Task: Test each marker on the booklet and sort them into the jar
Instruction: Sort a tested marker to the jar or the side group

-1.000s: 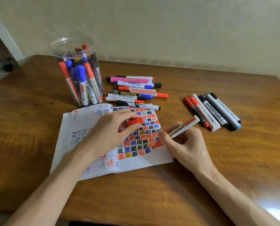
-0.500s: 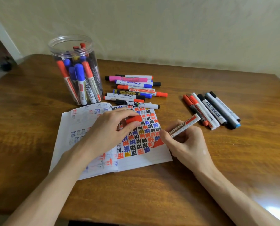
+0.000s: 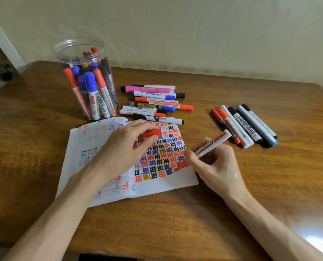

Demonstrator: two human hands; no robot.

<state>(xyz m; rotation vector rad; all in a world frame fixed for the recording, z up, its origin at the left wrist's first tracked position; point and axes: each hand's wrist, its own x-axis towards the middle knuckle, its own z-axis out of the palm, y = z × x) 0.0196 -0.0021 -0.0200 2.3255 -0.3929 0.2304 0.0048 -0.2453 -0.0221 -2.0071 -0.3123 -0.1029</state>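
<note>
Hands as before over the booklet (image 3: 175, 183): left hand (image 3: 126, 146) round red cap (image 3: 153, 133), right hand (image 3: 217, 162) round marker (image 3: 213, 143).

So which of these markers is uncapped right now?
The red marker in the right hand, tip on the booklet; the left hand pinches its red cap.

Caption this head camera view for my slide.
Right hand tests a red whiteboard marker on the white paper booklet while left hand pinches a red cap.

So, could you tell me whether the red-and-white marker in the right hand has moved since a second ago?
No: the red-and-white marker still has its tip on the red ink patch at the right edge of the open white paper booklet.
</note>
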